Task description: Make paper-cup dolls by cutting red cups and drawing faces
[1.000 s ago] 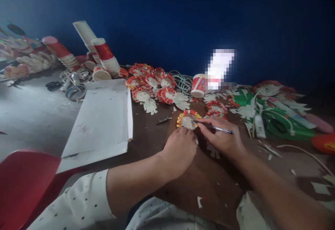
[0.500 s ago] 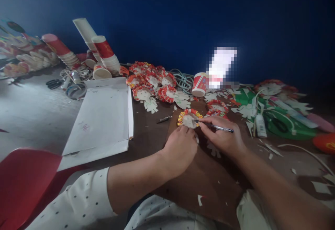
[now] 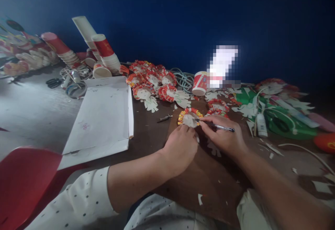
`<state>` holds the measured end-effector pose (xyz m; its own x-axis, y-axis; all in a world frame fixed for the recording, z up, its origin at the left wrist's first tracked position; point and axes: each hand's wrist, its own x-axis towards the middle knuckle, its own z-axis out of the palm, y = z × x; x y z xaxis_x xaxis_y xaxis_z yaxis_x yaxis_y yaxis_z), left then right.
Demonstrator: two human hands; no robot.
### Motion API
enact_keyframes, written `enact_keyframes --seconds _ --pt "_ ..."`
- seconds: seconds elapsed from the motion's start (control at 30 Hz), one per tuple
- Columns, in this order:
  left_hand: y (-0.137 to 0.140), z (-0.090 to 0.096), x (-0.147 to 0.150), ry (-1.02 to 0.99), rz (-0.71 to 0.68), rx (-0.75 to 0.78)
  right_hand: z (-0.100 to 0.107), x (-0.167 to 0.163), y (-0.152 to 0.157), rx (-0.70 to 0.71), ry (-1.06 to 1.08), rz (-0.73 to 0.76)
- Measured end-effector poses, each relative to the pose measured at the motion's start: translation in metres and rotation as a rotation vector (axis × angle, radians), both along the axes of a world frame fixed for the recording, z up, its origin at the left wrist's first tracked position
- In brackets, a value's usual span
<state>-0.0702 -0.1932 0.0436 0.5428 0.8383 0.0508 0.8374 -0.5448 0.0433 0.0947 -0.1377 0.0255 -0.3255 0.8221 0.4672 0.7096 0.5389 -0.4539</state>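
A paper-cup craft piece (image 3: 188, 120), with a pale round middle and a curled red and yellow fringe, lies on a brown board (image 3: 199, 177). My left hand (image 3: 182, 150) is closed over its near edge, holding it against the board; the fingertips are partly hidden. In my right hand (image 3: 225, 132) is a dark pen (image 3: 221, 128), pinched near its tip, which points at the pale middle of the piece. Beyond my right hand lie similar red-fringed pieces (image 3: 217, 105).
An open white box lid (image 3: 104, 118) lies to the left, near stacked paper cups (image 3: 106, 54). More fringed pieces (image 3: 154, 80) sit at the back. A single cup (image 3: 200, 83), a white glue bottle (image 3: 261, 125), a green sheet (image 3: 300, 130) and paper scraps (image 3: 321, 187) lie rightward. A red chair (image 3: 26, 188) stands lower left.
Almost nothing differs. Both hands stay at the fringed piece with the pen at its middle; the whole view has shifted very slightly.
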Motion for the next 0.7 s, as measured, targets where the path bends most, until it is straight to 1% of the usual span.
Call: enact_keyframes --seconds 0.4,0.7 --pt "0.0007 -0.0016 0.0009 0.026 0.004 -0.011 -0.0019 -0.0002 0.0009 0.005 0.005 0.025" --pt "0.0012 -0.0021 0.0005 0.021 0.0 -0.001 -0.0018 0.001 0.0005 0.025 0.014 0.017"
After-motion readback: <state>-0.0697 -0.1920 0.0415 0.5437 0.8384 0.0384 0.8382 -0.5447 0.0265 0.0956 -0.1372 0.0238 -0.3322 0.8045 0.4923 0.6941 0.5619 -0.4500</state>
